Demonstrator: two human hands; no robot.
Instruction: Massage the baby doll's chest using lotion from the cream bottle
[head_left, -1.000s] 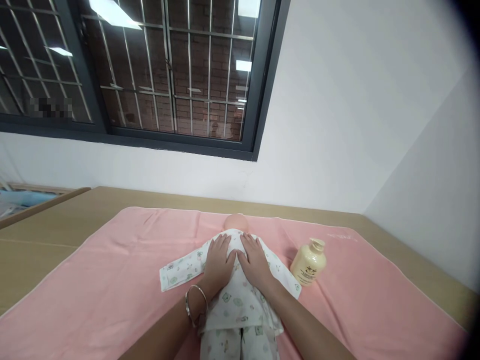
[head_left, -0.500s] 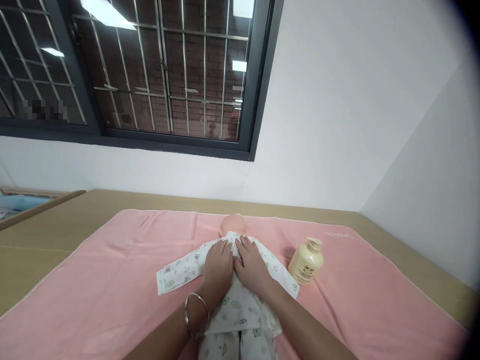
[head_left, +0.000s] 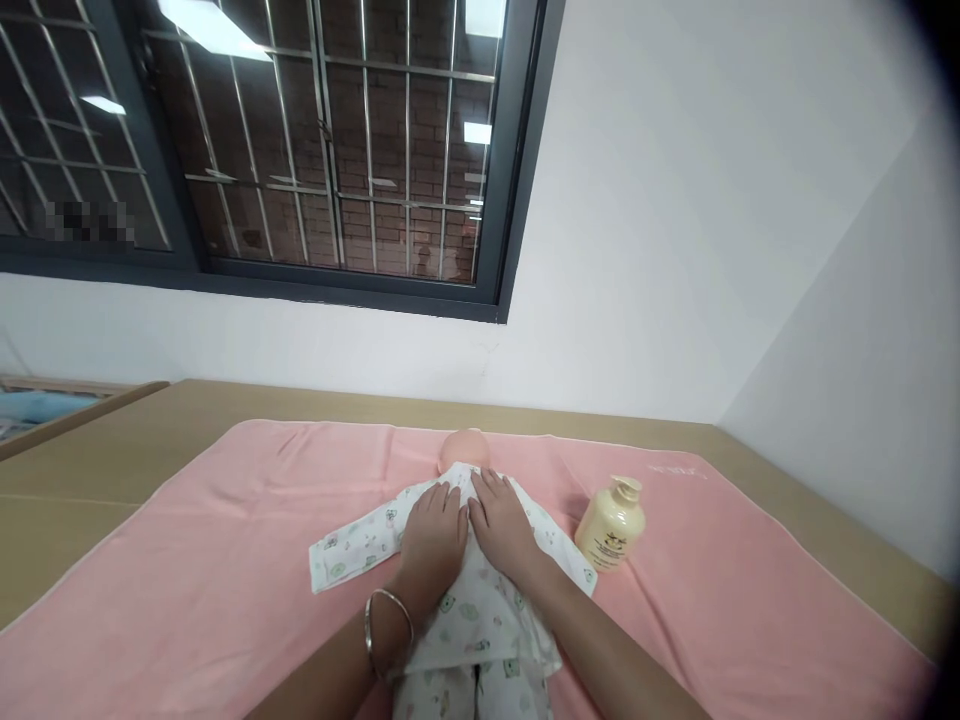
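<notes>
A baby doll (head_left: 463,450) lies on its back, its head toward the wall. It wears a white patterned top (head_left: 469,610) with the sleeves spread out, and matching trousers (head_left: 439,695). My left hand (head_left: 435,530) rests flat on the left side of the doll's chest, fingers stretched toward its neck; a silver bangle (head_left: 370,635) circles that wrist. My right hand (head_left: 501,525) lies flat on the other side of the chest, fingers extended. Both hands touch the cloth and hold nothing. The doll's own hands are not visible.
A pale yellow pump bottle (head_left: 611,525) stands beside the doll's right-hand sleeve. Under the doll spreads a pink sheet (head_left: 225,560) on a wooden table (head_left: 97,450). Behind are a white wall (head_left: 637,250) and a barred window (head_left: 375,140).
My hands have barely moved on the doll's chest, with a slight parting of the thumbs. The whole view has shifted very slightly.
</notes>
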